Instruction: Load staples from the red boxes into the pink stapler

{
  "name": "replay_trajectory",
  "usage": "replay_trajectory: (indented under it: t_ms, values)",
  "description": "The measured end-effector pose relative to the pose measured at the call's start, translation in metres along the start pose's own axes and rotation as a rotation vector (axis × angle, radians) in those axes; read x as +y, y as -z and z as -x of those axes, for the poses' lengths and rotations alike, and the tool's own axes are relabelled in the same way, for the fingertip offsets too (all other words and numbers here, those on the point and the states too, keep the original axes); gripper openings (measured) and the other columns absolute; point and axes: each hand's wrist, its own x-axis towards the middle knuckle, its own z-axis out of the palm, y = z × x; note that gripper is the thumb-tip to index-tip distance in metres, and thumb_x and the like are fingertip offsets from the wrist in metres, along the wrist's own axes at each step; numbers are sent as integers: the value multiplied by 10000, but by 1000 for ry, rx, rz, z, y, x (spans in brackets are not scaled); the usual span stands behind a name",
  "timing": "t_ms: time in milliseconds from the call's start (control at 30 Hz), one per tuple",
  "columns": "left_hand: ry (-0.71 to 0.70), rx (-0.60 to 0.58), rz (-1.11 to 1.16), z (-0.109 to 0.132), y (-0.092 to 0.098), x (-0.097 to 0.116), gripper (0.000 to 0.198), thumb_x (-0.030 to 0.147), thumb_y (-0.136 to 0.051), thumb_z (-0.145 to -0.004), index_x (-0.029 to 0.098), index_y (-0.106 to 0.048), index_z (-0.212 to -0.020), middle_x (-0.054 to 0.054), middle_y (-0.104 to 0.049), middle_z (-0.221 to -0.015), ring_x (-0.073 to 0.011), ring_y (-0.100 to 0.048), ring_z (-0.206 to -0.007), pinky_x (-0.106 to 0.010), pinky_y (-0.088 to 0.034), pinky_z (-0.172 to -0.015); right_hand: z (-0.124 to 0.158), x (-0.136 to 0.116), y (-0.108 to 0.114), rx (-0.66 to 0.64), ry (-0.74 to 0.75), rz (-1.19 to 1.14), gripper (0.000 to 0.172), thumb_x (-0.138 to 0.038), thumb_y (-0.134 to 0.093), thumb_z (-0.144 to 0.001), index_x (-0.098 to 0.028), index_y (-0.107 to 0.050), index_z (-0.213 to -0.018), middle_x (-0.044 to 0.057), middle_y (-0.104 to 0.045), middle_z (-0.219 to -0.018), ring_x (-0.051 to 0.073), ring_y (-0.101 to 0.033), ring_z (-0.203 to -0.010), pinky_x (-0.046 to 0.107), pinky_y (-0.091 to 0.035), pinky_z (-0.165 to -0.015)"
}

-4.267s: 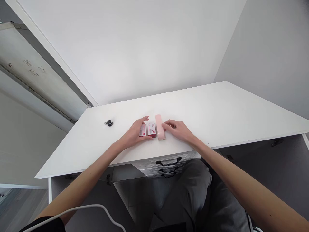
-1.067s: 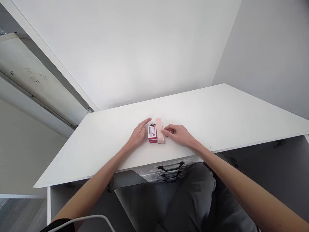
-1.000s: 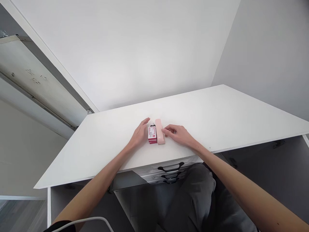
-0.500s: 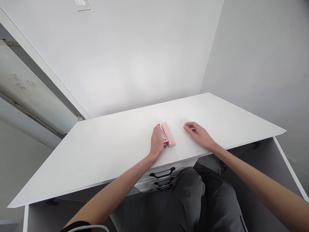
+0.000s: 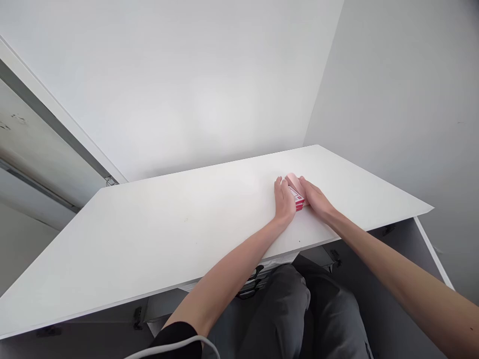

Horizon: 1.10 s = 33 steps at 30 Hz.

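A pink stapler (image 5: pixel 293 181) and a small red and white box (image 5: pixel 299 202) lie side by side on the white desk (image 5: pixel 187 219), right of its middle. My left hand (image 5: pixel 284 201) stands on its edge against the left side of the box, fingers straight and together. My right hand (image 5: pixel 316 198) lies against the right side of the stapler, fingers stretched along it. The two things are squeezed between my palms and mostly hidden by them.
The desk fits into a corner of white walls. Its right edge (image 5: pixel 419 208) is a short way past my right hand. Under the desk a drawer unit with black handles (image 5: pixel 250 285) stands by my knees. A white cable (image 5: pixel 175 344) crosses my left sleeve.
My left hand has pushed the box and stapler to the right across the desk. My right hand, lifted away half a second ago, is back against the stapler. My head has turned right.
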Motion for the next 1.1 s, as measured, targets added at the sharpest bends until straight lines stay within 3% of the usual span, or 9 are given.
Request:
replay_trajectory:
  t_ms: [100, 200, 467, 600, 733, 800, 967, 1100]
  values:
    - [21, -36, 58, -8, -1, 0, 604, 527, -271, -1069, 280, -364, -1612, -25, -402, -1691, -208, -379, -1565, -302, -335, -1268, -6, -1, 4, -36, -100, -52, 622, -803, -468, -945, -261, -746, -1070, 84, -794, -1063, 331, -727, -951, 445, -595, -812]
    - [56, -51, 114, -13, 1, -1, 602, 544, -280, -1065, 300, -354, -1610, -23, -433, -1668, -212, -446, -1523, -286, -402, -1218, -7, -1, 4, 11, -91, -5, 602, -786, -472, -949, -243, -729, -991, 85, -790, -1027, 316, -703, -929, 429, -571, -807]
    - [-6, 49, 46, -27, 21, 0, 517, 443, -240, -1078, 264, -451, -1515, -34, -438, -1664, -157, -374, -1559, -258, -335, -1244, 7, -7, -1, 77, -34, 161, 606, -711, -478, -986, -245, -686, -1314, 96, -726, -1342, 323, -658, -1211, 470, -471, -1073]
    - [-48, 137, 25, -42, 50, 3, 461, 417, -256, -1075, 266, -510, -1430, -50, -489, -1616, -167, -401, -1539, -298, -325, -1254, 19, -11, -3, 139, -29, 216, 786, -753, -555, -927, -249, -531, -1529, 122, -571, -1558, 355, -544, -1405, 487, -415, -1182]
    - [-98, 255, 2, -57, 92, 9, 370, 386, -314, -1065, 259, -576, -1292, -65, -562, -1507, -179, -469, -1467, -325, -340, -1234, 30, -9, -5, 76, 34, 252, 1157, -723, -799, -741, -246, -297, -1668, 139, -391, -1684, 371, -442, -1497, 489, -399, -1224]
    - [-115, 323, -5, -63, 113, 13, 329, 367, -336, -1055, 242, -606, -1196, -84, -588, -1436, -196, -504, -1412, -337, -361, -1209, 33, -9, -6, 56, 63, 258, 1256, -685, -859, -684, -235, -245, -1682, 157, -360, -1693, 377, -411, -1516, 510, -382, -1237]
    - [-136, 469, -3, -71, 157, 21, 305, 325, -326, -1035, 233, -617, -1040, -88, -598, -1320, -210, -566, -1247, -330, -455, -1051, 37, -9, -5, 73, 21, 239, 1279, -622, -880, -683, -213, -207, -1691, 187, -403, -1646, 381, -476, -1468, 526, -421, -1205]
    - [-147, 533, -22, -72, 182, 26, 224, 300, -389, -1007, 231, -580, -911, -64, -602, -1133, -196, -559, -1074, -290, -457, -869, 41, -11, -5, 55, 12, 233, 1305, -644, -882, -672, -210, -197, -1694, 184, -360, -1676, 383, -427, -1506, 521, -391, -1236]
